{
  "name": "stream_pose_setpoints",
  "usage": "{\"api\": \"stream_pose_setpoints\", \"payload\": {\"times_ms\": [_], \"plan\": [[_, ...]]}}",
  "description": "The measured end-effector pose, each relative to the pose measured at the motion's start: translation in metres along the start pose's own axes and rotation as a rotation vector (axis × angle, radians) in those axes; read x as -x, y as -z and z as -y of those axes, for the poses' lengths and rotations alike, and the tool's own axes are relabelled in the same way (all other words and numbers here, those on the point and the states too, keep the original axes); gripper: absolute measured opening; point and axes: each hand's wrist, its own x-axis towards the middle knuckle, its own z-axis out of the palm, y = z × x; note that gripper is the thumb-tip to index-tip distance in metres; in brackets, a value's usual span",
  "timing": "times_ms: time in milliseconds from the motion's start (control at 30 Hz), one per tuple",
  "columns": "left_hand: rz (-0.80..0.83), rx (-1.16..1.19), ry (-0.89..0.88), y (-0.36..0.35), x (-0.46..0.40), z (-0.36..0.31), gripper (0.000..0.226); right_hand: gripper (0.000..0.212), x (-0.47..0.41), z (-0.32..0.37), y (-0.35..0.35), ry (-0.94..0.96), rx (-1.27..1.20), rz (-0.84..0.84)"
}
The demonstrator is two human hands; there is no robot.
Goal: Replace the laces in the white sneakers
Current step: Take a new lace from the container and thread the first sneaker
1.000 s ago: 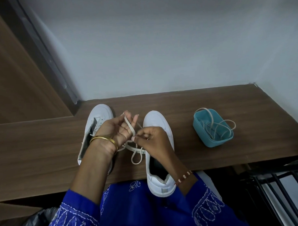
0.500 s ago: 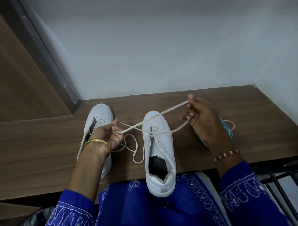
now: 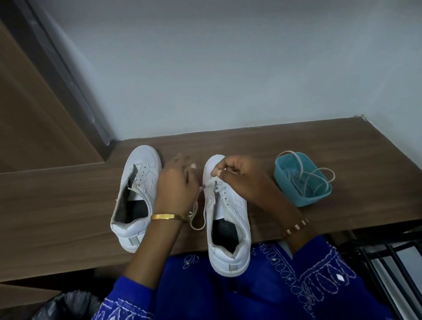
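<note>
White sneakers are sitting on a wooden shelf (image 3: 300, 142), the laced sneaker (image 3: 227, 216) just right of the unlaced sneaker (image 3: 137, 196). Over the laced one, the right hand (image 3: 239, 175) is pinching its lace (image 3: 197, 215); the blurred left hand (image 3: 175, 185) is curling beside it, grip unclear. Further right, a teal tub (image 3: 301, 178) is holding loose laces.

A white lace (image 3: 199, 209) is pinched by the right hand (image 3: 239, 178) over the toe of the centre sneaker (image 3: 227, 216), with the blurred left hand (image 3: 176, 185) beside it and a teal tub (image 3: 301, 178) at right.
</note>
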Motion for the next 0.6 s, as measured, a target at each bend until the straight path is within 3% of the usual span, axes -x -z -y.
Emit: {"api": "stream_pose_setpoints", "payload": {"times_ms": [100,233,300,500,600], "plan": [[0.177,0.367,0.035,-0.008,0.009,-0.014,0.030,0.029,0.000,0.000,-0.004,-0.017,-0.070,0.034],[0.266,0.404,0.053,-0.023,0.008,-0.003,0.022,0.033,0.001,-0.007,0.000,-0.002,-0.081,-0.028],[0.233,0.384,0.071,-0.025,0.007,0.002,0.013,0.030,0.000,-0.010,0.003,0.005,-0.068,-0.065],[0.016,0.338,0.234,-0.013,0.005,0.021,0.019,0.019,0.006,-0.029,0.025,-0.078,0.001,-0.109],[0.031,0.211,0.263,-0.011,0.005,0.027,0.014,0.024,0.011,-0.033,0.034,-0.111,0.012,-0.143]]}}
